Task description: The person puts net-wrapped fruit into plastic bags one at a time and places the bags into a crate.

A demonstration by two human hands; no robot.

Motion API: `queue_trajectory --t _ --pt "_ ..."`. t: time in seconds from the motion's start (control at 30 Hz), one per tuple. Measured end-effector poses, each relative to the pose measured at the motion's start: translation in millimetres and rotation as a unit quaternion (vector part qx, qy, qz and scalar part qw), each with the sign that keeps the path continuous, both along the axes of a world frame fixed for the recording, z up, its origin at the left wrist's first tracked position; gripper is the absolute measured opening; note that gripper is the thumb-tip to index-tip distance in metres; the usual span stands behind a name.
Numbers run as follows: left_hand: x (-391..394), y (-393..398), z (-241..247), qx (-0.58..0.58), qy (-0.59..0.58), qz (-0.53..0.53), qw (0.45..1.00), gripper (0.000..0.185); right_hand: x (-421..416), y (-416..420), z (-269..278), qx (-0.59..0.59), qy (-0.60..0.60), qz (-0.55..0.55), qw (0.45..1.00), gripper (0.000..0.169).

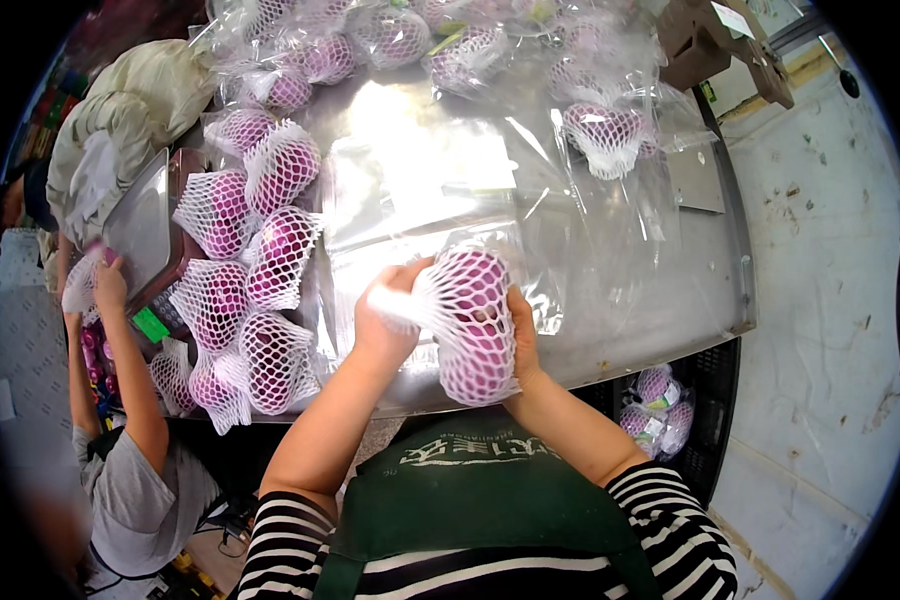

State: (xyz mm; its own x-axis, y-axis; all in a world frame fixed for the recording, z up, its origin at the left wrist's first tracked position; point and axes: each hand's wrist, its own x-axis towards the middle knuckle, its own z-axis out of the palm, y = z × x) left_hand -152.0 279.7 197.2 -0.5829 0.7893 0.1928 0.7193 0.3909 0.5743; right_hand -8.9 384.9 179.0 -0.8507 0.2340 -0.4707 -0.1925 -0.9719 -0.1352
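Between my two hands, over the front of the table, are purple rounded fruits or vegetables in white foam netting [476, 322], apparently one piece above another. My left hand [387, 319] grips the left side, by the gathered loose end of a net. On the other side, my right hand [523, 334] wraps its fingers around the netted produce. Flat clear plastic bags [420, 199] lie just beyond both hands. To the left stands a group of purple pieces in foam nets [281, 169], unbagged. Netted produce in clear bags [390, 37] lines the far side, with another bagged piece [607, 135] at right.
The metal table [645, 315] ends at a raised right edge. Below it, a black crate [720, 397] holds bagged produce [654, 401]. A co-worker's hands [109, 289] hold a net at left, beside a metal pan [139, 221]. A brown device [694, 45] stands far right.
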Motion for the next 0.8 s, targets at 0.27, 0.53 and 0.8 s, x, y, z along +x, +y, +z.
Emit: queue_trajectory --t 0.27,0.53,0.8 --pt "9.3 12.2 55.0 -0.036 -0.401 0.11 0.909 0.029 -11.2 29.0 26.1 0.088 0.037 -0.004 0.995 0.075" --pt "-0.1 29.1 48.5 0.132 -0.149 0.079 0.977 0.032 -13.3 35.2 15.0 0.136 -0.006 -0.041 0.99 0.068" --pt "-2.0 62.4 66.7 0.22 -0.378 0.116 0.892 0.023 -18.0 27.8 29.6 0.056 0.054 -0.021 0.997 0.049"
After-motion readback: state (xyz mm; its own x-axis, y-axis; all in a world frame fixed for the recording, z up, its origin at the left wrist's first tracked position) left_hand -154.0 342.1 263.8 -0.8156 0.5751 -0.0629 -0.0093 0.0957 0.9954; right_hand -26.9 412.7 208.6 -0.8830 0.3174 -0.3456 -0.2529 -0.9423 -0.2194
